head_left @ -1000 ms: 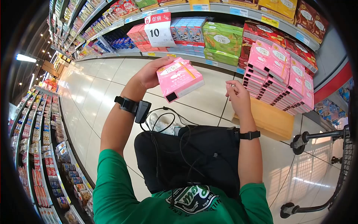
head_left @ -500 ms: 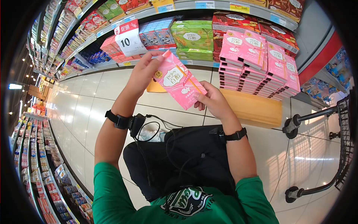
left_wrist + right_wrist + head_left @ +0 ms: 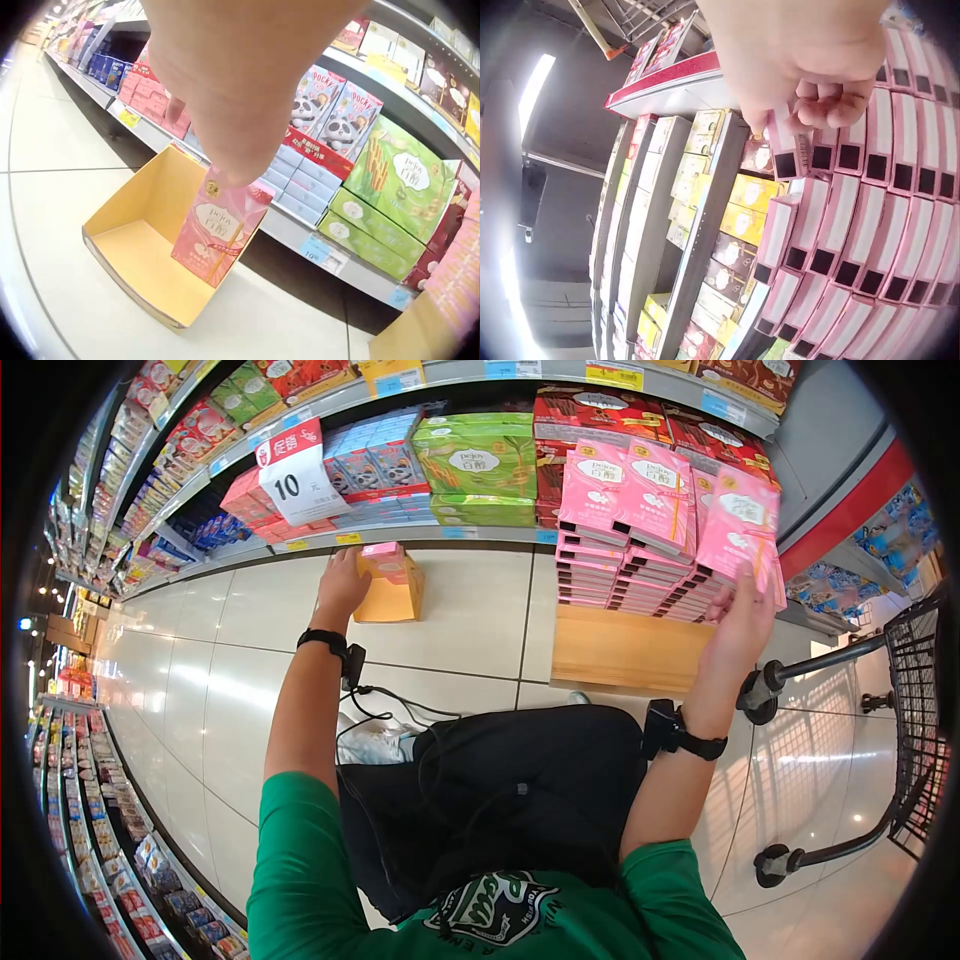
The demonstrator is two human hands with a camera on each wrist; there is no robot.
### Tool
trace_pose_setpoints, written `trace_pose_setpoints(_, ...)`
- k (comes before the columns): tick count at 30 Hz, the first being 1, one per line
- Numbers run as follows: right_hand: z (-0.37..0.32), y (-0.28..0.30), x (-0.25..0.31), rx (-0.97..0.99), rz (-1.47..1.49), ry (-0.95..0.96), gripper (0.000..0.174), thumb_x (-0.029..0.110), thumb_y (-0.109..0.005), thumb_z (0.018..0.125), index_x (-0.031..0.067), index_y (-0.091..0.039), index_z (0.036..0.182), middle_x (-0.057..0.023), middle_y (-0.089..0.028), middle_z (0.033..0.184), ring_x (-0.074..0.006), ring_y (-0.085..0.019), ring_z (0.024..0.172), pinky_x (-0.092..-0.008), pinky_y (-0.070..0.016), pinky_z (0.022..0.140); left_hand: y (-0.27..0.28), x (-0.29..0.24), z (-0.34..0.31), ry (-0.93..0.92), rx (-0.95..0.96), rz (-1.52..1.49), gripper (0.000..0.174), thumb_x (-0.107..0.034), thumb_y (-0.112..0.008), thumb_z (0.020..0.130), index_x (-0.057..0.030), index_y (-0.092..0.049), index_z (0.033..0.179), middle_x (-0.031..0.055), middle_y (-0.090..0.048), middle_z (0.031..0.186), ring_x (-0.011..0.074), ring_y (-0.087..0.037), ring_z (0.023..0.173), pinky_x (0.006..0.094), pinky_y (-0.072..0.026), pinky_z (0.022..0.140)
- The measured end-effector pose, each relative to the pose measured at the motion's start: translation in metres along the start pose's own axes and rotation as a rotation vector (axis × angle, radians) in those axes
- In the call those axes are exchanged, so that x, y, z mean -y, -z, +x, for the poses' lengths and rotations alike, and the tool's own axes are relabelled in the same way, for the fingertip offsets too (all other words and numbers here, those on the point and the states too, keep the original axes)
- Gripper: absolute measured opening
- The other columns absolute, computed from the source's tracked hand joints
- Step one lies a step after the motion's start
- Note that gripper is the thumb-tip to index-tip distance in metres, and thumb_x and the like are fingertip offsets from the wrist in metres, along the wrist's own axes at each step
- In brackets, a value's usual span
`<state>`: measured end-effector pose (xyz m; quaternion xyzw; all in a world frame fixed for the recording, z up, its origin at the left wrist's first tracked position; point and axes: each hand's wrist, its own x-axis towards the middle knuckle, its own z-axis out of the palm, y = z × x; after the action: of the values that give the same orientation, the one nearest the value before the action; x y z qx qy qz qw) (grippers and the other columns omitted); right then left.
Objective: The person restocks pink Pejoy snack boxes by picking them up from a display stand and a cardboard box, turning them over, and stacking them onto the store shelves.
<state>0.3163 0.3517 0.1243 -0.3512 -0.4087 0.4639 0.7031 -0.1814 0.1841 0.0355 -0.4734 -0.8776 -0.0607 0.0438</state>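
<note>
A pink Pejoy biscuit box [image 3: 216, 229] stands in an open yellow cardboard tray [image 3: 116, 217] on the floor. My left hand [image 3: 343, 585] is at its top edge, with the fingers partly hidden in the left wrist view. At the right, my right hand [image 3: 738, 622] pinches another pink Pejoy box [image 3: 742, 525] between thumb and fingers. That box overlaps the right end of a tall stack of matching pink boxes [image 3: 625, 565]. In the right wrist view the stack's box ends [image 3: 870, 247] line up in rows, with the right hand's curled fingers [image 3: 829, 112] above them.
The stack sits on a yellow carton [image 3: 625, 645]. Behind run shelves with green boxes [image 3: 478, 465], blue panda boxes [image 3: 337, 120] and a hanging price sign [image 3: 298, 478]. A black wire cart [image 3: 905, 710] stands at the right. Cables [image 3: 400, 705] trail near my knees.
Held in both hands half a second ago, a pink box now stands in the tray at the left. My right hand has moved right to the stack and taken hold of another box.
</note>
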Motion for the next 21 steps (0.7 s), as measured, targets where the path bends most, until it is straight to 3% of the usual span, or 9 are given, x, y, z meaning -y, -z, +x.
trace_pose_setpoints(2, 0.007, 0.006, -0.006, 0.059, -0.188, -0.124, 0.042, 0.024, -0.062, 0.094, 0.0001, -0.049, 0.126, -0.0003, -0.052, 0.062, -0.0055, -0.043, 0.049, -0.0192, -0.0327, 0.044, -0.01, -0.002, 0.002, 0.056, 0.062, 0.078, 0.056, -0.023, -0.064, 0.082, -0.0129, -0.046, 0.135, 0.0079, -0.049, 0.137, 0.0291, -0.048, 0.124, 0.0422, -0.0453, 0.099)
trace_pose_setpoints(5, 0.008, 0.006, -0.013, 0.023, -0.361, 0.045, 0.049, 0.026, -0.062, 0.095, 0.0014, -0.045, 0.134, -0.0019, -0.053, 0.061, -0.0059, -0.044, 0.047, -0.0196, -0.0331, 0.043, -0.033, 0.005, 0.01, 0.062, 0.055, 0.124, 0.065, -0.022, -0.065, 0.08, -0.0153, -0.041, 0.14, 0.0055, -0.043, 0.144, 0.029, -0.045, 0.128, 0.0428, -0.0443, 0.101)
trace_pose_setpoints(7, 0.01, 0.002, -0.015, 0.034, -0.393, 0.017, 0.051, 0.026, -0.059, 0.096, 0.0029, -0.042, 0.138, -0.0033, -0.055, 0.061, -0.0063, -0.044, 0.046, -0.0198, -0.0337, 0.043, -0.044, 0.007, 0.019, 0.034, 0.037, 0.066, 0.069, -0.021, -0.066, 0.079, -0.0169, -0.038, 0.142, 0.0041, -0.041, 0.146, 0.0287, -0.043, 0.13, 0.0446, -0.0429, 0.102)
trace_pose_setpoints(10, 0.007, -0.006, -0.017, 0.075, -0.369, -0.048, 0.05, 0.029, -0.05, 0.1, 0.0059, -0.037, 0.142, -0.0059, -0.057, 0.061, -0.007, -0.046, 0.046, -0.0193, -0.0347, 0.043, -0.058, 0.006, 0.026, 0.027, 0.004, 0.055, 0.069, -0.02, -0.067, 0.079, -0.0173, -0.039, 0.142, 0.0038, -0.041, 0.146, 0.0288, -0.043, 0.13, 0.0449, -0.0418, 0.103)
trace_pose_setpoints(14, -0.006, -0.017, -0.02, -0.023, -0.369, 0.023, 0.051, 0.035, -0.041, 0.103, 0.0037, -0.035, 0.142, -0.0044, -0.052, 0.058, -0.0065, -0.041, 0.045, -0.0193, -0.0311, 0.044, -0.061, 0.004, 0.024, 0.021, -0.012, 0.039, 0.059, -0.021, -0.066, 0.08, -0.0163, -0.047, 0.135, 0.0028, -0.044, 0.144, 0.0285, -0.042, 0.131, 0.0446, -0.0425, 0.101)
trace_pose_setpoints(17, -0.012, -0.015, -0.018, -0.106, -0.254, 0.101, 0.044, 0.029, -0.04, 0.103, 0.0012, -0.038, 0.137, -0.0025, -0.046, 0.056, -0.0071, -0.038, 0.046, -0.0206, -0.0297, 0.044, -0.052, 0.01, 0.018, -0.033, -0.093, 0.116, 0.045, -0.022, -0.065, 0.082, -0.0145, -0.055, 0.125, 0.0056, -0.056, 0.132, 0.0284, -0.047, 0.126, 0.0432, -0.0435, 0.098)
trace_pose_setpoints(19, -0.019, -0.013, -0.017, -0.12, -0.069, 0.233, 0.037, 0.023, -0.038, 0.101, -0.0006, -0.039, 0.13, -0.0023, -0.043, 0.056, -0.0081, -0.037, 0.047, -0.0213, -0.0291, 0.044, -0.039, 0.02, 0.014, -0.072, 0.014, -0.058, 0.036, -0.021, -0.064, 0.085, -0.0129, -0.058, 0.119, 0.0096, -0.066, 0.111, 0.0298, -0.059, 0.11, 0.042, -0.0476, 0.089)
trace_pose_setpoints(20, -0.023, -0.013, -0.018, -0.122, -0.061, 0.23, 0.037, 0.023, -0.038, 0.101, -0.0006, -0.039, 0.13, -0.0023, -0.043, 0.056, -0.0081, -0.037, 0.047, -0.0213, -0.0291, 0.044, -0.031, 0.024, 0.009, -0.071, 0.011, -0.051, 0.036, -0.021, -0.064, 0.085, -0.0129, -0.058, 0.119, 0.0096, -0.066, 0.111, 0.0298, -0.059, 0.11, 0.042, -0.0476, 0.089)
trace_pose_setpoints(21, -0.029, -0.013, -0.021, -0.069, -0.029, 0.23, 0.034, 0.022, -0.039, 0.101, 0.0, -0.041, 0.128, -0.0019, -0.043, 0.057, -0.008, -0.037, 0.048, -0.0215, -0.0293, 0.045, -0.016, 0.026, 0.001, -0.076, -0.058, -0.247, 0.035, -0.021, -0.064, 0.085, -0.0119, -0.058, 0.119, 0.0117, -0.066, 0.103, 0.0316, -0.061, 0.101, 0.041, -0.0491, 0.083)
